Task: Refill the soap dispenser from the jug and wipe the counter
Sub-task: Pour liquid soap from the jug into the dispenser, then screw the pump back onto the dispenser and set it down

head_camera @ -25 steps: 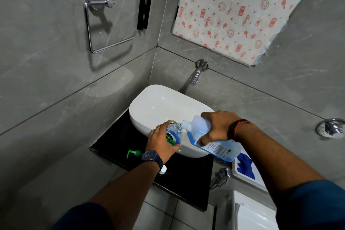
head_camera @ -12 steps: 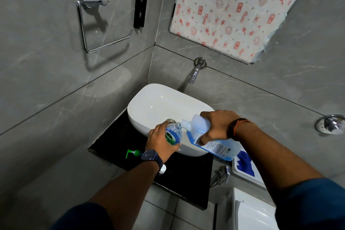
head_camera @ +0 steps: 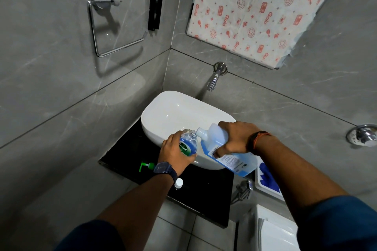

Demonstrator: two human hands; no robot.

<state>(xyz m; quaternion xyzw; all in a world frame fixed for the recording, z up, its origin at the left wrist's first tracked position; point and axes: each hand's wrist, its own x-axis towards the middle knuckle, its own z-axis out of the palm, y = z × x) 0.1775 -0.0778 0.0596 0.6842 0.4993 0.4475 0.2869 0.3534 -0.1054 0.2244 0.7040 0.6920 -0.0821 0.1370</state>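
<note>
My left hand (head_camera: 174, 152) grips a clear soap dispenser bottle (head_camera: 188, 144) with a green label, held over the front rim of the white basin (head_camera: 171, 114). Its pump is off. My right hand (head_camera: 234, 138) holds a translucent blue jug (head_camera: 230, 157), tilted left so its white spout (head_camera: 201, 133) meets the bottle's open neck. The green pump head (head_camera: 146, 166) lies on the black counter (head_camera: 204, 199) behind my left wrist. A small white cap (head_camera: 179, 183) sits on the counter near my forearm.
A chrome tap (head_camera: 214, 80) juts from the wall above the basin. A towel ring (head_camera: 114, 26) hangs on the left wall. A white and blue item (head_camera: 267, 179) lies right of the counter, with a white toilet tank (head_camera: 273, 230) below it.
Both hands keep the same hold, with the jug spout staying at the bottle's neck. Only the view shifts slightly.
</note>
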